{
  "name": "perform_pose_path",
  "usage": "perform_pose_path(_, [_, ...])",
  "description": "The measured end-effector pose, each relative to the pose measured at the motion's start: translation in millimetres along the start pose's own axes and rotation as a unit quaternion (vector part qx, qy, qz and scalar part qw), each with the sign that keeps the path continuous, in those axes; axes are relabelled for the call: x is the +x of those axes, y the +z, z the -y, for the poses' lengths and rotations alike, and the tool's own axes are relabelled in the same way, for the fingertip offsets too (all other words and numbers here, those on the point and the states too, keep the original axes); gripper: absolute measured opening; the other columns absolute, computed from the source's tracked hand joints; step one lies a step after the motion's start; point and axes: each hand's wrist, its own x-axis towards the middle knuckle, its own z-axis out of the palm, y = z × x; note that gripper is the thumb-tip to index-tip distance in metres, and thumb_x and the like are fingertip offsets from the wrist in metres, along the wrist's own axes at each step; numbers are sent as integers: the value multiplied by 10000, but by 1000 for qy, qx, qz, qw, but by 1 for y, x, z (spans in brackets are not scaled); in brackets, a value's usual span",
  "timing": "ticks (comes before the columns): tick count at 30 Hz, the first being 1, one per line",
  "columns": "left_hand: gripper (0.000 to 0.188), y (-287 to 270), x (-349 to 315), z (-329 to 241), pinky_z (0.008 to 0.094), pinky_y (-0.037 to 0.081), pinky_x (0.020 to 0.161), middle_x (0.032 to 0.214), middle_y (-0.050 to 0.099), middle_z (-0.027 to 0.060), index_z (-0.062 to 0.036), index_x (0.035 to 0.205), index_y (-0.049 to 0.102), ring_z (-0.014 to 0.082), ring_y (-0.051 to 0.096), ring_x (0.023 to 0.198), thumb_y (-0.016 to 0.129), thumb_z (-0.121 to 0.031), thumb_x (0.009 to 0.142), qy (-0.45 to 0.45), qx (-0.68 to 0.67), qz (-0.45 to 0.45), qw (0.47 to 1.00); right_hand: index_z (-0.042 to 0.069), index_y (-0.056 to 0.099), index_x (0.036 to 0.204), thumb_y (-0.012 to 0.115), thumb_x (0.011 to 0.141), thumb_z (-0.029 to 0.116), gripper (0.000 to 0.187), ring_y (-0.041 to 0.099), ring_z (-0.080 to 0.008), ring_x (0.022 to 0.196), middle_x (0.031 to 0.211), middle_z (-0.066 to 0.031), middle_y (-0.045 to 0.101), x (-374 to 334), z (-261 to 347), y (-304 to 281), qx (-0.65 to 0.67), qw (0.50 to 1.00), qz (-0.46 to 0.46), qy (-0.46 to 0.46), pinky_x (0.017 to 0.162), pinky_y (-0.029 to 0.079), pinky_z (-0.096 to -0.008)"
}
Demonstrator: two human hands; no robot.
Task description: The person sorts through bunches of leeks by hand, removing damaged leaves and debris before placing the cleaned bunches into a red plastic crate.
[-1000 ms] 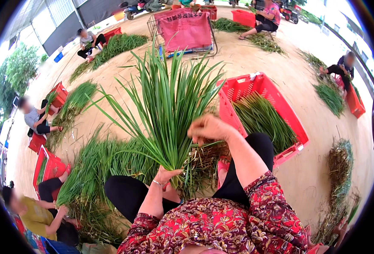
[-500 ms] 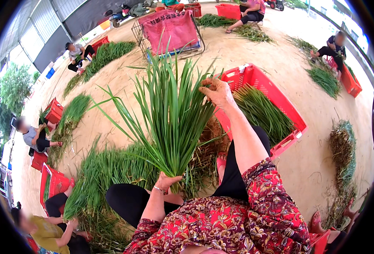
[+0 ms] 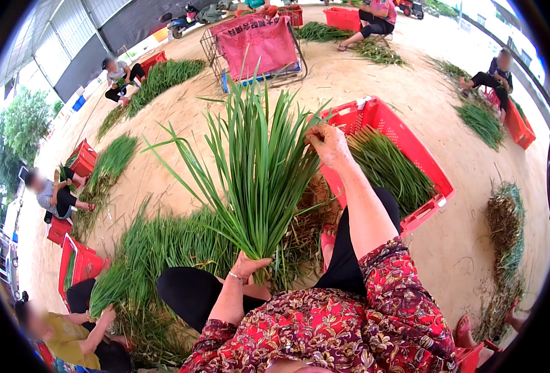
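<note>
With the left hand point(image 3: 245, 266), gripping 1 large bunch of long green leaves point(image 3: 250, 180) low round its base, with the thumb pointing to the right. With the right hand point(image 3: 330, 144), reaching up to the outer leaves on the bunch's right side, with thumb and fingertips drawn together there; impossible to tell whether pinching a leaf or only touching. Holding the bunch up above the ground point(image 3: 449, 261), in front of the body, fanned out toward the tips, just left of the red crate point(image 3: 399, 127); in this view, crossing the crate's left edge with the right hand.

Note in the crate more long green leaves point(image 3: 390, 168), laid side by side, reaching close to its right corner. Note on the ground, left of the bunch, a broad green heap point(image 3: 169, 242), and between bunch and crate, near the crate's left edge, some brown stalks point(image 3: 312, 193). Note also, by the heap's left edge, a co-worker's hand point(image 3: 104, 317).

Judging by the pose, picking over the bunch's outer leaves while holding the stems together at the base. Calls next, most likely, for a steady left grip low on the stems and a light, precise right pinch, parting 1 leaf at a time from the edge without loosening the rest.
</note>
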Motion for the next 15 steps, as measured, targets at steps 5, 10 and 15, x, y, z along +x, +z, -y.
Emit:
perform_pose_path(5, [356,-1,-1,3,292,531,785,969,686,46,-29,1060,654,141,646,869,750,15,720,5,-4,-18,1000,16,620,836,634,872,92,85,590,-101,599,703,-34,640,0,3,14,282,951,-78,101,540,475,-247])
perform_pose_path(10, [330,-3,3,3,298,534,774,952,684,56,-27,1027,656,156,651,845,752,40,718,41,-15,-8,999,43,612,854,630,876,71,40,563,-105,558,717,-34,632,-1,4,17,434,875,-139,163,518,475,-241])
perform_pose_path(15, [388,-5,2,4,309,527,810,1016,676,48,-20,1092,640,148,637,899,757,17,724,26,10,-15,999,22,603,835,641,826,20,39,611,-135,587,697,-69,634,1,-4,17,51,957,-264,-108,558,490,-271])
